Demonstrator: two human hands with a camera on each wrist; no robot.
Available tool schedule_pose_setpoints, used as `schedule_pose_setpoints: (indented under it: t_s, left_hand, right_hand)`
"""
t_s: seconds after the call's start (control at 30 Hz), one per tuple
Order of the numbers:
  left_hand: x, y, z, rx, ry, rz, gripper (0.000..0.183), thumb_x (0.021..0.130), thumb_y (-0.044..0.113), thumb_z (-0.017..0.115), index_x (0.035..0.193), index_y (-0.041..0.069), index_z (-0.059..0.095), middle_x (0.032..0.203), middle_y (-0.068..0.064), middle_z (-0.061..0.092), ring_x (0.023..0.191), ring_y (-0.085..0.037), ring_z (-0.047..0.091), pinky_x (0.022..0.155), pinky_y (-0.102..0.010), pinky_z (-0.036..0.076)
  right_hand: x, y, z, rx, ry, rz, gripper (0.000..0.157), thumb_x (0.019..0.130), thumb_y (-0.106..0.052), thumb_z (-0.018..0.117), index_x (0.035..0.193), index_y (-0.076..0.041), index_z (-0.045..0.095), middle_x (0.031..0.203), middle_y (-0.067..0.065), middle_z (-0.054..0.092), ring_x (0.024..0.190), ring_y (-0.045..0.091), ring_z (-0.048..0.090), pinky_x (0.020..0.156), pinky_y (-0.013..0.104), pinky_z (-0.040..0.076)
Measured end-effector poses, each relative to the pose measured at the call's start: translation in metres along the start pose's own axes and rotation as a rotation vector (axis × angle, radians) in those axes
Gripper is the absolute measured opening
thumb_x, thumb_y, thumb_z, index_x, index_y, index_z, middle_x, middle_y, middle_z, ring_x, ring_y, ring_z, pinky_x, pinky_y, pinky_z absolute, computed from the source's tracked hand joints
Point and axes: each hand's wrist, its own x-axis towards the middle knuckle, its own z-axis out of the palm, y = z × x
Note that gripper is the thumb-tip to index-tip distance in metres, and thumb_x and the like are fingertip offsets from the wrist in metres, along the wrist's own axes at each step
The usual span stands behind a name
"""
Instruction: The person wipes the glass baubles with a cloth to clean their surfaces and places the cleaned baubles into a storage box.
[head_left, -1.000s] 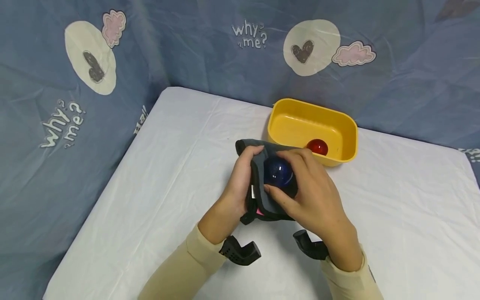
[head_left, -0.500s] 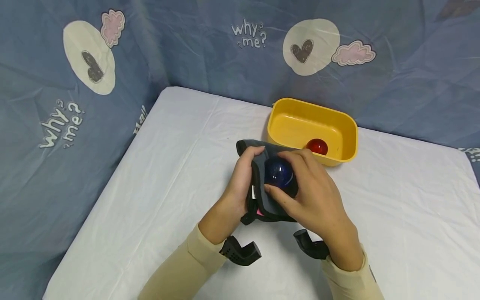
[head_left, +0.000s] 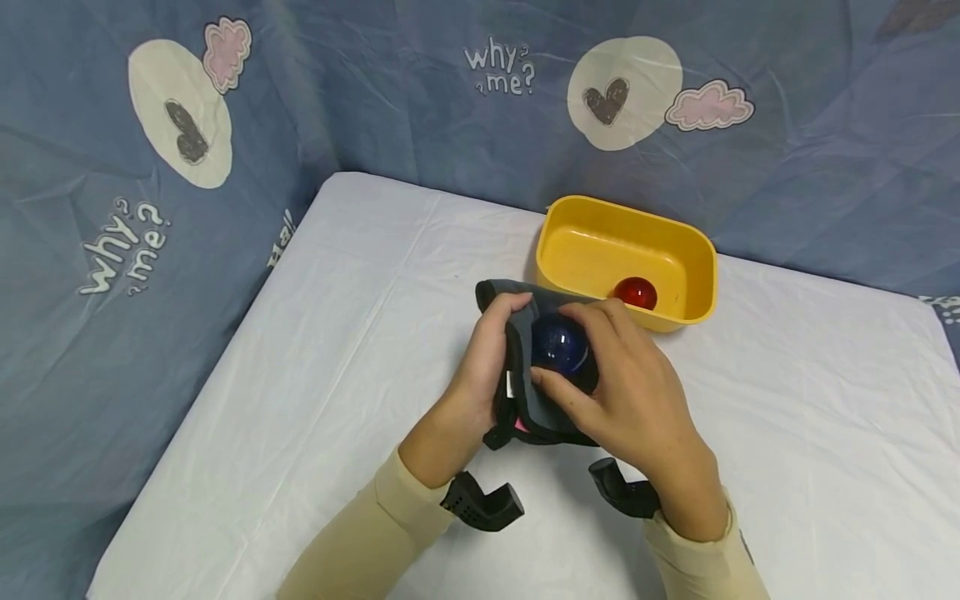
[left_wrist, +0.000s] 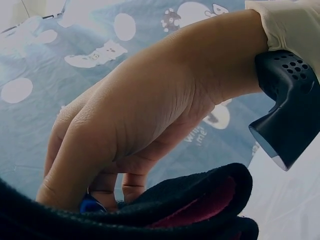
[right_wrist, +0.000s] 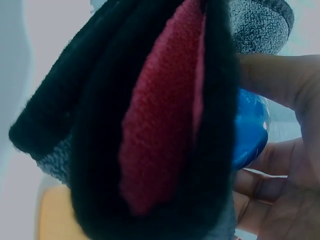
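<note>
My left hand (head_left: pixel 480 362) grips the left side of a folded grey cloth (head_left: pixel 543 411), its thumb lying over the black-bound edge. The cloth has a white tag and a pink inner side (right_wrist: pixel 160 115). Against the cloth, my right hand (head_left: pixel 637 392) holds a shiny blue ball (head_left: pixel 558 343) between thumb and fingers. In the left wrist view only a sliver of the ball (left_wrist: pixel 92 204) shows under the right hand (left_wrist: pixel 130 95), with the cloth's dark edge in front. In the right wrist view the cloth covers part of the ball (right_wrist: pixel 251 130).
Just behind the cloth stands a yellow bin (head_left: pixel 585 225) with a red ball (head_left: pixel 636 292) in it. A white sheet (head_left: pixel 337 333) covers the table. Blue printed fabric (head_left: pixel 405 100) hangs along the back and left. Each wrist wears a black mount (head_left: pixel 483 504).
Both hands keep their hold on the cloth and the ball. They have drifted a very little to the right with them.
</note>
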Motion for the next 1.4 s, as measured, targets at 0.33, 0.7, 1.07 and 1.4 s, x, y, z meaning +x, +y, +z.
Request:
schedule_pose_setpoints:
  t_s: [0.33,0.7,1.07,1.4]
  left_hand:
    - [0.0005,-0.0008,0.0007,-0.003,0.02,-0.027,0.057,0.098,0.048,0.046,0.143,0.013,0.051,0.13,-0.008,0.057,0.109,-0.019,0.055,0.096,-0.036,0.046]
    - [0.0015,-0.0014,0.001,-0.014,0.017,-0.018,0.058,0.098,0.048,0.047,0.146,0.014,0.048,0.134,-0.009,0.055,0.114,-0.021,0.055,0.099,-0.037,0.046]
    - [0.002,-0.0014,0.0004,-0.015,0.02,-0.014,0.057,0.099,0.047,0.047,0.145,0.014,0.049,0.132,-0.009,0.055,0.113,-0.021,0.055,0.098,-0.037,0.046]
    - [0.0034,-0.0025,-0.0002,-0.014,0.017,-0.011,0.057,0.099,0.048,0.047,0.145,0.014,0.049,0.134,-0.009,0.055,0.114,-0.021,0.055,0.1,-0.038,0.046]
  right_hand:
    - [0.0003,0.0034,0.0017,-0.022,0.02,-0.005,0.063,0.086,-0.047,0.083,0.125,0.0,0.064,0.117,0.013,0.066,0.1,0.028,0.062,0.093,0.047,0.052]
    - [-0.0004,0.003,0.0024,-0.019,0.016,0.022,0.065,0.085,-0.048,0.084,0.125,0.0,0.064,0.115,0.013,0.066,0.098,0.027,0.06,0.092,0.046,0.052]
    - [0.0008,0.003,0.0028,-0.012,0.006,0.031,0.064,0.085,-0.046,0.085,0.126,-0.001,0.064,0.117,0.012,0.066,0.101,0.027,0.061,0.095,0.047,0.052]
    - [0.0006,0.0027,0.0031,-0.01,-0.001,0.042,0.064,0.085,-0.044,0.085,0.126,-0.001,0.064,0.118,0.012,0.066,0.101,0.027,0.061,0.094,0.047,0.052]
